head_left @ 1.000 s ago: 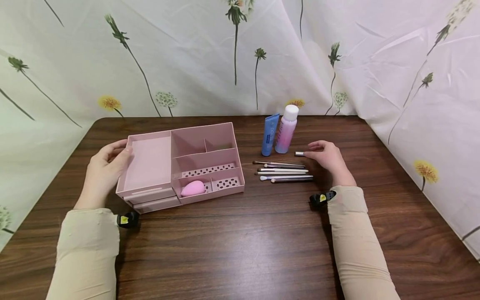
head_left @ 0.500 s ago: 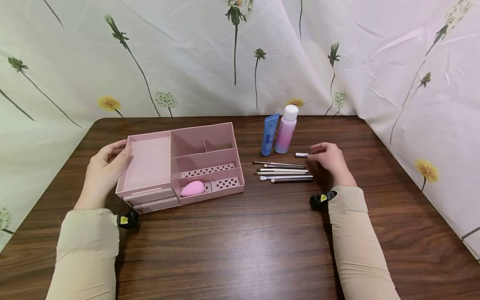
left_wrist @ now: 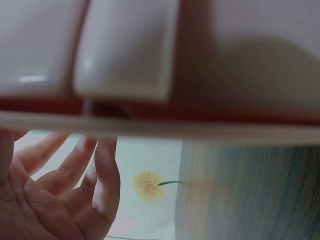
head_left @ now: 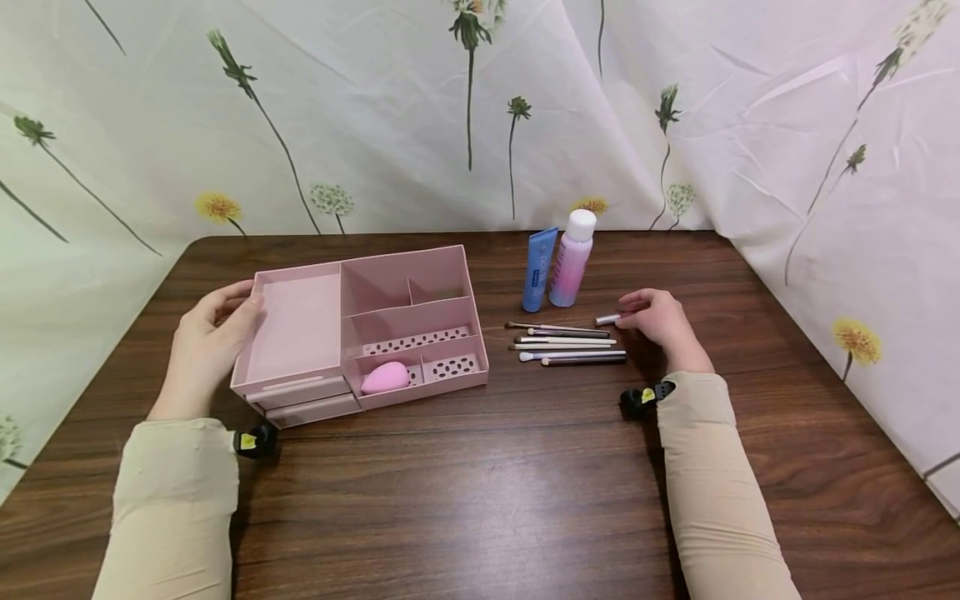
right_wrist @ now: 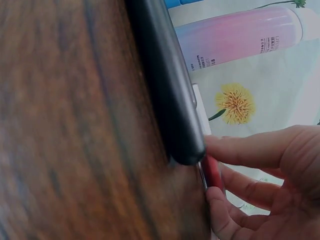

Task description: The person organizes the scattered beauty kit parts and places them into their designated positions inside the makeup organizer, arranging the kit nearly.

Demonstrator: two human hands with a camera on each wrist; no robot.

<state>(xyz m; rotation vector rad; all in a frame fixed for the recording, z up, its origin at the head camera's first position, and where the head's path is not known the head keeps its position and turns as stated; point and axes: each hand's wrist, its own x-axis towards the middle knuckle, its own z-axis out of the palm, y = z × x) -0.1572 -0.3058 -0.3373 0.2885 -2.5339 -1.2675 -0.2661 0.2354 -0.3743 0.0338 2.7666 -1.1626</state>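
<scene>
At the left of the head view, my left hand point(head_left: 213, 337) grips the left side of a pink makeup organizer point(head_left: 300, 325), its thumb over the rim. A pink makeup sponge point(head_left: 386, 377) lies in the organizer's front compartment. My right hand point(head_left: 660, 318) pinches a slim lip gloss tube point(head_left: 606, 320) between thumb and fingers, low over the table. In the right wrist view the tube's red body point(right_wrist: 212, 172) shows between the fingertips, partly behind a dark handle. Several makeup brushes point(head_left: 566, 344) lie side by side just left of this hand.
Behind the brushes stand a blue squeeze tube point(head_left: 537, 271) and a pink-purple bottle point(head_left: 572, 260) with a white cap. The wooden table point(head_left: 480, 492) ends at a floral curtain point(head_left: 375, 117) at the back and sides.
My right hand has drawn the lip gloss tube slightly nearer and to the right, and the tube's angle has turned a little. My left hand and the organizer stay put.
</scene>
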